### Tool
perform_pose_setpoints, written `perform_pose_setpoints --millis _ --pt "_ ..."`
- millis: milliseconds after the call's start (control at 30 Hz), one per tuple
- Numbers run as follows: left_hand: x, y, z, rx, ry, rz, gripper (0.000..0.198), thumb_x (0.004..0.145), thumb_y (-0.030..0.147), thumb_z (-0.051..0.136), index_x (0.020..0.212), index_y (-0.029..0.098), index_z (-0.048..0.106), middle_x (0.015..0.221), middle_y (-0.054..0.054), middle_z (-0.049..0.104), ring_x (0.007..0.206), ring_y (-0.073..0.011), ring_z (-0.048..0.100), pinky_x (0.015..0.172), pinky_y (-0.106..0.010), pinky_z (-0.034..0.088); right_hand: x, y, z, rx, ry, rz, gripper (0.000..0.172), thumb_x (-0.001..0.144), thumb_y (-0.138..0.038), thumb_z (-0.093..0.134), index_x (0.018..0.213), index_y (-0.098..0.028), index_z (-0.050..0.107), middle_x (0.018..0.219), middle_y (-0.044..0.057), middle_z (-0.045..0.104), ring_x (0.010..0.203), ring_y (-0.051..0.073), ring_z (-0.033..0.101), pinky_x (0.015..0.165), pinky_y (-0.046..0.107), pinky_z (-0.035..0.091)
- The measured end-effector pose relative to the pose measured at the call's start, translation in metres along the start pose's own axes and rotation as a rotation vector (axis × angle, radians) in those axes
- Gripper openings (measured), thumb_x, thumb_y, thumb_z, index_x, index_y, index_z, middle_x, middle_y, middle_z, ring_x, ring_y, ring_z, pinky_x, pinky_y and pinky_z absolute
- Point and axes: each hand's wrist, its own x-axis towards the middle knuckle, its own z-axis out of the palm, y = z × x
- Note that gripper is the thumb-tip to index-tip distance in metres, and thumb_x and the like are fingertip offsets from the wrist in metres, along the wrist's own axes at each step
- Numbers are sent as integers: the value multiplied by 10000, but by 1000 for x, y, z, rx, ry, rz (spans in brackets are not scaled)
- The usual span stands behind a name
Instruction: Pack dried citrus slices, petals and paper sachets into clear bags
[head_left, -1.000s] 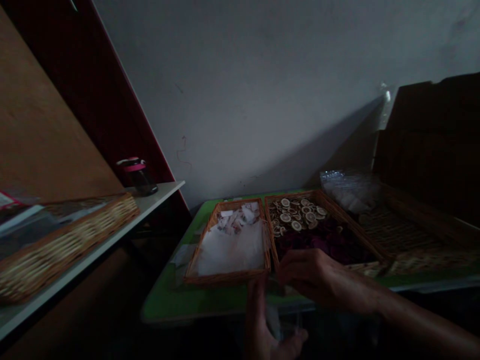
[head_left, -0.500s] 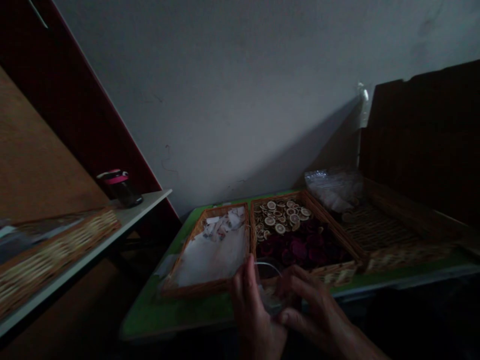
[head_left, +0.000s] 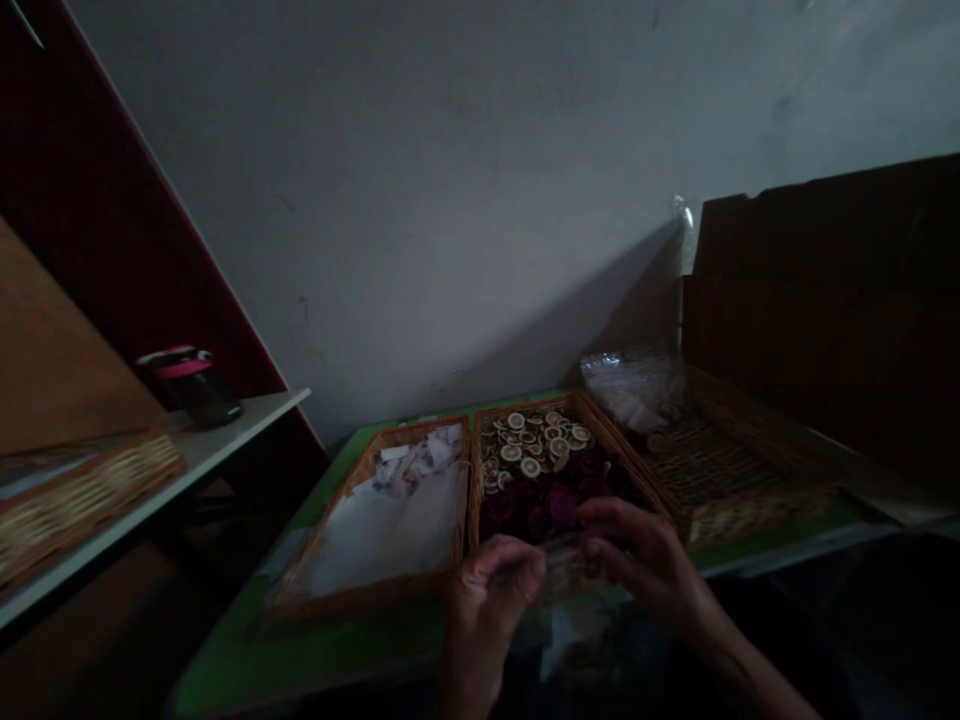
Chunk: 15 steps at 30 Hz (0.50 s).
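Note:
In front of the middle wicker tray point(head_left: 474, 500), a clear plastic bag point(head_left: 561, 566) stretches between my two hands; it is dim and blurred, and its contents cannot be made out. My left hand point(head_left: 491, 600) pinches the bag's left side, thumb and fingers together. On the other side my right hand point(head_left: 649, 560) pinches with its fingertips, just over the tray's near rim. Dried citrus slices point(head_left: 530, 467) fill the back of that tray. Dark purple-red dried slices point(head_left: 559, 503) lie in its front part, partly behind my right hand.
Left of it, another wicker tray point(head_left: 375, 545) holds small packets point(head_left: 420, 465). To the right, a wicker tray point(head_left: 720, 460) has a plastic bag of pale packets point(head_left: 634, 390). A dark bottle point(head_left: 202, 390) and a basket point(head_left: 90, 505) stand on the left shelf point(head_left: 247, 420).
My hands have moved apart, the right one up toward the purple slices, and the bag's round opening no longer shows. The view has shifted slightly right.

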Motion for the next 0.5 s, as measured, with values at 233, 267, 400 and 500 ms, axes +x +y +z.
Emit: perform_pose_setpoints --millis 233,267,400,500 --pt "10 -7 4 117 46 11 343 727 522 774 736 179 768 667 -6 712 663 -152 610 652 -225 469 4 -1 1 102 47 4 362 888 -483 725 1079 -181 668 845 43 737 735 161 684 661 252 536" --pt "11 -6 4 119 49 24 339 734 519 770 737 180 765 666 -3 711 667 -153 617 657 -225 475 5 -1 1 99 51 -8 389 883 -479 733 1126 -185 661 869 44 738 765 167 685 680 257 534" --pt "13 -5 0 132 85 71 357 754 544 757 748 187 755 653 5 708 661 -154 638 649 -219 488 3 5 -1 -37 24 -103 334 872 -475 743 1032 -183 725 885 46 720 813 179 656 698 264 493" --pt "12 -8 -3 166 105 126 358 782 558 739 762 201 748 682 6 726 678 -155 660 657 -209 511 0 16 -2 -178 -15 -172 346 922 -486 672 814 -170 761 810 46 701 793 178 636 713 273 464"
